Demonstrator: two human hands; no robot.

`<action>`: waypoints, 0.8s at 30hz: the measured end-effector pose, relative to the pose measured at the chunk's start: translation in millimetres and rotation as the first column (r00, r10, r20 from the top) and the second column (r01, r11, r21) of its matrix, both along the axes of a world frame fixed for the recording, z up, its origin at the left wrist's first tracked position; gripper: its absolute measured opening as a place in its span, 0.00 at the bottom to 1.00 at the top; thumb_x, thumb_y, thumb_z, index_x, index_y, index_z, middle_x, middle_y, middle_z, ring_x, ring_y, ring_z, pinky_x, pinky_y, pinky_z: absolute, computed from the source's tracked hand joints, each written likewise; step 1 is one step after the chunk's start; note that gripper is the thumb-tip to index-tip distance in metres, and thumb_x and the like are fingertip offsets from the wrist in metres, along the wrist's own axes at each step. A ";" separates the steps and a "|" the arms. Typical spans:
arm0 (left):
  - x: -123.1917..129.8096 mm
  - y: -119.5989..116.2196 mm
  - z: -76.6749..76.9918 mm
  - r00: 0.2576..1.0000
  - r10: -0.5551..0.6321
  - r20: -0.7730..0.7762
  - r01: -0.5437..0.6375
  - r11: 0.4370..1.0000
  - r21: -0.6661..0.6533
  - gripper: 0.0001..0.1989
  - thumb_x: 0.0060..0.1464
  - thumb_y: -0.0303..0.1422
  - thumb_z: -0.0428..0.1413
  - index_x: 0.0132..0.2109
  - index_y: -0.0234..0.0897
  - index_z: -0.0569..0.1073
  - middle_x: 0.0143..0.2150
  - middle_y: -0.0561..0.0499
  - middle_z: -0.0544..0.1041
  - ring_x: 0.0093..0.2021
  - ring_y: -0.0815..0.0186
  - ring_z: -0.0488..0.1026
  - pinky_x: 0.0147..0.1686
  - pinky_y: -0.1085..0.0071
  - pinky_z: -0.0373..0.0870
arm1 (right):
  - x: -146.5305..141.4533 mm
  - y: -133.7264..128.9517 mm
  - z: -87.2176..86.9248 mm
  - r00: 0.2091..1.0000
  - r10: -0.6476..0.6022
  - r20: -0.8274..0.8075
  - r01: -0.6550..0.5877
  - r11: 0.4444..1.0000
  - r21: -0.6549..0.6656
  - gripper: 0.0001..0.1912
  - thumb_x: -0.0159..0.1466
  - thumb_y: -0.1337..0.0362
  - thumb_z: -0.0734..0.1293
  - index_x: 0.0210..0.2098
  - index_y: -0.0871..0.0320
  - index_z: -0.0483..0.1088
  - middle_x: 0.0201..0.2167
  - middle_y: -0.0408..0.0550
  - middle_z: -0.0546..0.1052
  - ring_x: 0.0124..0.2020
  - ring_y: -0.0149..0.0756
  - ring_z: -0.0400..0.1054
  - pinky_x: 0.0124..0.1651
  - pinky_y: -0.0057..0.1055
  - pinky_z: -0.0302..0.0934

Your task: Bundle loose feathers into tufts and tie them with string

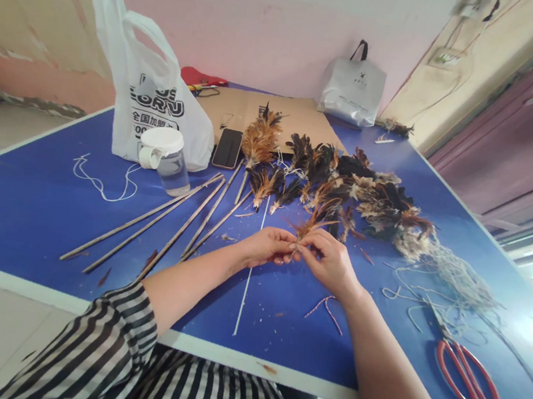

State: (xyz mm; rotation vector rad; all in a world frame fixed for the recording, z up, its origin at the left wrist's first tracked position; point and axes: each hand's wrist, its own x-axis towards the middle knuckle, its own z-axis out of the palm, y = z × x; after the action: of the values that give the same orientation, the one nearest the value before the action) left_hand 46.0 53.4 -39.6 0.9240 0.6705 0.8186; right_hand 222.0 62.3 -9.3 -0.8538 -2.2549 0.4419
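Note:
Both hands meet over the front middle of the blue table (198, 310). My left hand (273, 248) pinches the lower end of a small bunch of brown feathers (316, 221). From the other side my right hand (328, 256) closes its fingertips on the same bunch, whose tips fan up and away. Just beyond lie loose dark feather bunches (320, 162) and a larger feather heap (391, 209). A feather duster (261, 138) with brown plumes rests behind them. A short piece of red-and-white string (327, 311) lies below my right hand.
Several thin wooden sticks (142, 217) lie left of my hands. Behind them stand a lidded plastic jug (171, 161), a white plastic bag (162, 89) and a phone (227, 148). Red-handled scissors (469, 374) and tangled string (461, 277) lie right. A cardboard sheet (299, 120) and grey bag (353, 88) are at the back.

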 end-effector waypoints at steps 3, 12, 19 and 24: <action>0.4 0.7 -2.5 0.999 0.011 -0.035 -0.009 0.999 0.040 0.17 0.42 0.39 0.62 0.33 0.28 0.71 0.29 0.47 0.73 0.21 0.76 0.63 0.19 0.78 0.52 | 0.5 2.2 -0.2 1.000 -0.024 0.007 0.025 0.999 -0.029 0.07 0.60 0.65 0.62 0.27 0.57 0.69 0.26 0.46 0.72 0.26 0.31 0.64 0.29 0.28 0.58; -7.3 9.2 -7.7 0.978 -0.014 0.209 0.076 0.953 -0.292 0.04 0.47 0.23 0.57 0.33 0.26 0.70 0.27 0.49 0.68 0.20 0.79 0.59 0.16 0.83 0.49 | 1.6 2.8 -9.4 1.000 0.010 0.006 -0.010 0.990 0.138 0.06 0.61 0.68 0.60 0.33 0.57 0.69 0.35 0.50 0.73 0.36 0.34 0.68 0.40 0.31 0.63; -7.2 9.9 -11.6 0.982 -0.036 0.184 0.085 0.960 -0.265 0.06 0.45 0.24 0.59 0.31 0.25 0.71 0.26 0.49 0.68 0.21 0.77 0.62 0.16 0.82 0.51 | -1.5 1.1 -13.0 0.996 0.090 0.028 -0.091 0.993 0.073 0.08 0.61 0.71 0.58 0.33 0.56 0.67 0.33 0.48 0.74 0.35 0.33 0.68 0.39 0.31 0.63; -5.1 6.4 -8.1 0.996 -0.024 0.088 0.044 0.970 -0.238 0.10 0.42 0.28 0.62 0.31 0.27 0.71 0.24 0.50 0.69 0.20 0.77 0.61 0.17 0.80 0.50 | 1.1 2.1 -8.9 0.984 0.102 0.149 -0.112 0.992 0.061 0.10 0.62 0.69 0.57 0.38 0.56 0.69 0.33 0.49 0.74 0.34 0.34 0.68 0.39 0.31 0.62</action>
State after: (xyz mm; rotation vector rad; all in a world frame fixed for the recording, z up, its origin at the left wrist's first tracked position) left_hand 40.9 59.8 -47.7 0.6759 0.6616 0.7240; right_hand 223.1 64.3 -18.2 -0.7537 -2.4444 0.3579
